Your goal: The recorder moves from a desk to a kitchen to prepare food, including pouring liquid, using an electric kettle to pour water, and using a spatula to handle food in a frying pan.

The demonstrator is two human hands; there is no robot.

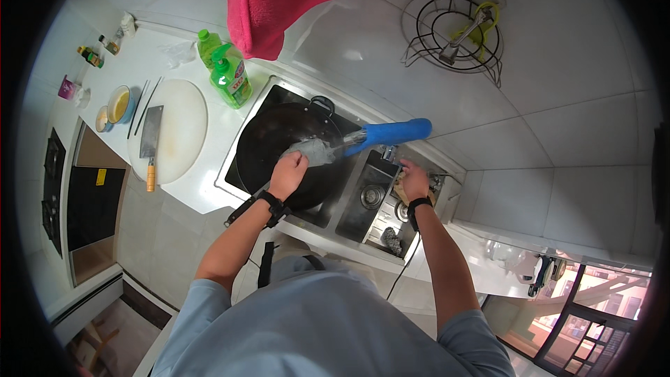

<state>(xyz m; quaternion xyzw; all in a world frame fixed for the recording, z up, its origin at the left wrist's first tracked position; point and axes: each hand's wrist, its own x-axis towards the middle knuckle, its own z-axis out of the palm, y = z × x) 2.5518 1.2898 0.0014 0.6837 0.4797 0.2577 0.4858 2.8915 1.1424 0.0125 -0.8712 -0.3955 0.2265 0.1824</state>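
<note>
My left hand [289,174] is over the inside of a dark wok [261,139], its fingers closed on a pale, wet-looking cloth [313,152]. The wok rests over the sink, with a loop handle [323,103] at the far side. Its long handle [241,212] passes behind my left wrist. A blue-sleeved faucet spout [395,133] reaches over the wok's right edge. My right hand [415,182] is beside a small metal faucet fitting [389,153], above a brownish item [400,189]. Whether its fingers hold anything is not clear.
Left of the sink are green pump [230,84] and capped bottles [208,44], a white cutting board [183,125] with a cleaver [152,133], chopsticks [141,107] and bowls [120,103]. A steel scourer [391,241] lies right. A red towel [293,0] and wire rack [454,31] hang on the wall.
</note>
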